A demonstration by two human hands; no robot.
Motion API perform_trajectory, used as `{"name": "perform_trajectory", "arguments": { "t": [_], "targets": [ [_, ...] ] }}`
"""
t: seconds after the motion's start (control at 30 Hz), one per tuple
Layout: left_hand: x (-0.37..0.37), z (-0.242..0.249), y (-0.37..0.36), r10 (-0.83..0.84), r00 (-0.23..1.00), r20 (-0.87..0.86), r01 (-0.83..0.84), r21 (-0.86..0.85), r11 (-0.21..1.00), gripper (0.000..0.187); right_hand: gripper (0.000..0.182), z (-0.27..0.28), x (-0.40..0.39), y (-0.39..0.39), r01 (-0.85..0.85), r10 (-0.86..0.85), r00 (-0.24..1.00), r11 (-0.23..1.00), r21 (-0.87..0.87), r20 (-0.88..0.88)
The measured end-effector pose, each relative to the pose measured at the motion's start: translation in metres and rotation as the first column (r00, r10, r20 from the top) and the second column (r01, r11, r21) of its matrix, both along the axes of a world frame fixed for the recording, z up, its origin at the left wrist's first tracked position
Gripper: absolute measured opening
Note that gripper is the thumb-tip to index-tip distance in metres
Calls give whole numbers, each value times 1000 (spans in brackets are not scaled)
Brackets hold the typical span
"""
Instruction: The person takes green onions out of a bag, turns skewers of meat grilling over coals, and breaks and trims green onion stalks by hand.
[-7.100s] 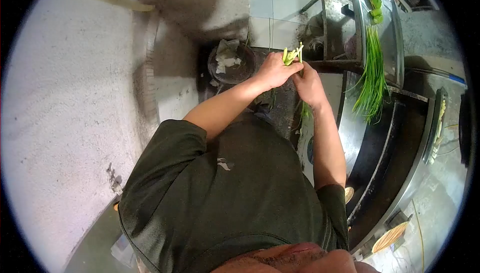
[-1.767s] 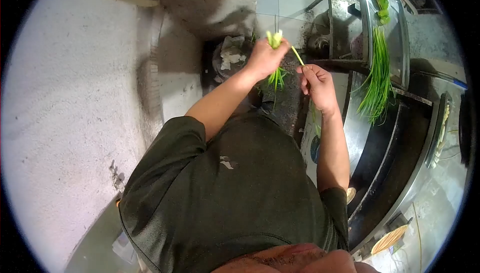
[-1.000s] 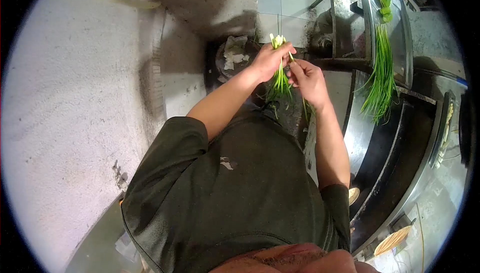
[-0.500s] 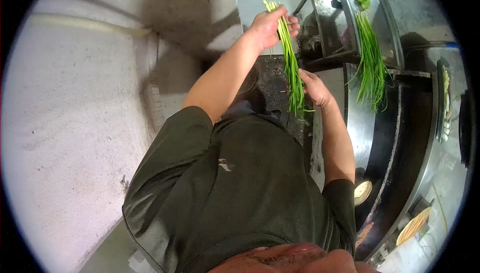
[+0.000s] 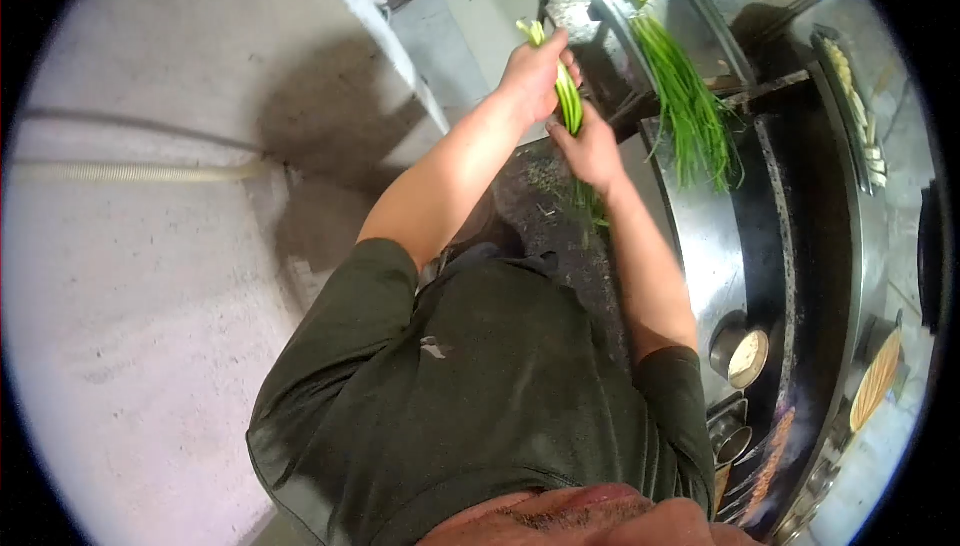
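A bunch of long green stalks (image 5: 568, 101) hangs between my two hands. My left hand (image 5: 532, 74) is closed round its pale upper end, with the cut tips sticking out above the thumb. Lower down, my right hand (image 5: 588, 149) wraps round the middle of the bunch and hides part of it. The green leaf ends show below my right hand, over a dark surface (image 5: 570, 261) strewn with small green bits. Another loose green bunch (image 5: 690, 106) lies over the edge of a metal tray (image 5: 735, 51) at the upper right.
A pale wall (image 5: 130, 296) fills the left side, with a ribbed hose (image 5: 140, 172) along it. To the right are a long dark grill trough (image 5: 820, 216), a pot (image 5: 740, 354), skewers (image 5: 775, 466), a plate of pale pieces (image 5: 855, 111) and a bundle of sticks (image 5: 876, 381).
My right hand has moved up the bunch, closer to my left hand, and now closes round the stalks. The view has shifted, so the tray and trough appear further left.
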State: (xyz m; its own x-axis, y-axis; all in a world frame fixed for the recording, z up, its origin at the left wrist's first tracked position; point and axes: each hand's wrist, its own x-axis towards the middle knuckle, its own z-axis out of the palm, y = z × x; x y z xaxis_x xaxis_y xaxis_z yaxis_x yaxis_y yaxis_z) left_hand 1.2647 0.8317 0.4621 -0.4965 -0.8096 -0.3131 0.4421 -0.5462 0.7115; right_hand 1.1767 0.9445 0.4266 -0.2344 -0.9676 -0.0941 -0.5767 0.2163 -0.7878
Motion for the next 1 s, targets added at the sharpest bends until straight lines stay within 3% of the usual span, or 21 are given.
{"name": "perform_trajectory", "arguments": {
  "t": [0.03,0.07,0.13,0.2,0.27,0.33,0.37,0.4,0.43,0.47,0.53,0.57,0.6,0.67,0.7,0.73,0.8,0.87,1.0],
  "targets": [
    [2,0,6,-41,999,-19,40,-21,999,31,31,-28,-6,0,12,-1,990,997,-74,143],
    [5,-4,9,-80,996,-39,79,-43,996,34,25,-27,-8,5,19,-32,955,999,46,296],
    [15,-41,8,-116,993,-19,109,-210,972,43,19,-35,-11,17,88,-105,898,994,59,427],
    [30,-88,7,-16,951,310,32,-46,998,43,16,-36,-12,27,135,-184,809,982,129,558],
    [35,-139,18,-71,849,523,149,-109,983,37,14,-34,-12,31,112,-188,800,980,166,569],
    [27,-149,42,-106,882,458,275,-320,907,35,18,-45,-18,34,46,-172,816,971,235,552],
    [18,-119,60,-146,986,79,155,-132,979,37,21,-58,-24,35,2,-127,859,970,245,495],
    [12,-119,55,-250,955,-161,247,-41,968,39,24,-58,-27,34,-46,-74,897,965,259,436],
    [5,-120,53,-241,962,-127,242,-7,970,37,28,-52,-35,33,-101,-41,921,935,341,387],
    [-4,-121,51,-229,969,-91,232,25,972,36,28,-60,-40,32,-151,85,965,954,261,248],
    [-23,-121,46,-133,991,32,130,98,987,28,31,-54,-48,24,-246,140,936,917,313,324],
    [-30,-124,41,-71,996,56,62,151,986,26,36,-48,-53,19,-287,95,883,884,370,459],
    [-38,-124,34,-10,996,84,-7,197,980,26,41,-66,-71,18,-393,242,867,869,300,436],
    [-47,-109,22,99,990,104,-116,167,979,23,41,-73,-115,3,-466,426,876,869,167,225],
    [-47,-105,12,127,982,143,-146,134,980,23,41,-68,-138,-14,-329,259,903,930,165,342],
    [-47,-102,4,155,971,182,-176,106,979,23,38,-81,-168,-35,-160,127,960,980,115,250],
    [-45,-106,-6,194,951,239,-205,21,978,26,34,-54,-216,-80,92,-92,995,996,-16,-36],
    [-46,-107,-8,220,927,304,-233,4,973,29,34,-68,-259,-128,177,-177,920,984,-32,-350],
    [-50,-111,4,239,895,376,-278,53,959,29,31,-74,-277,-193,95,-27,790,992,79,-613]
  ]
}}
